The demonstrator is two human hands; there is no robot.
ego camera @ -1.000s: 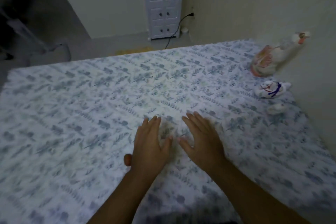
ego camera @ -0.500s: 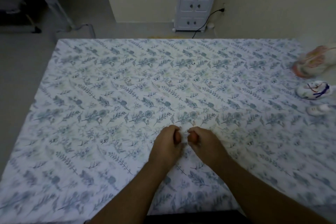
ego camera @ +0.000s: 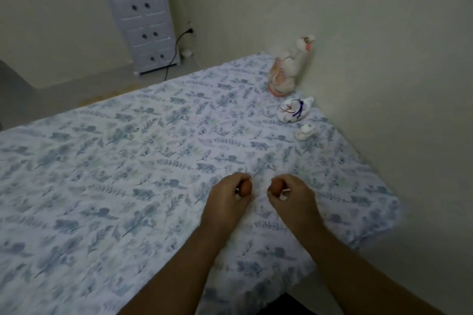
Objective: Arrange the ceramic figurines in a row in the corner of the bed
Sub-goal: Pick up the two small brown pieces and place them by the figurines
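Note:
Three ceramic figurines stand in a line along the right wall on the bed [ego camera: 102, 161]: a tall white and pink bird figurine [ego camera: 288, 71], a smaller white figurine with a purple ribbon [ego camera: 294, 110], and a tiny white figurine [ego camera: 305, 132]. My left hand [ego camera: 227, 197] is closed around a small brown rounded figurine [ego camera: 246, 188]. A second small brown figurine [ego camera: 277, 186] sits in the grip of my right hand [ego camera: 291, 194]. Both hands hover low over the sheet, well in front of the row.
The bed wears a white sheet with a blue leaf print. A cream wall [ego camera: 384, 59] runs along its right side. A white drawer cabinet [ego camera: 143, 15] stands on the floor beyond the bed, with a black cable [ego camera: 176, 43] plugged in beside it.
My hands went from flat and open on the sheet to closed on two small brown figurines, then drew slightly apart. The view swung so the wall-side row sits nearer the middle.

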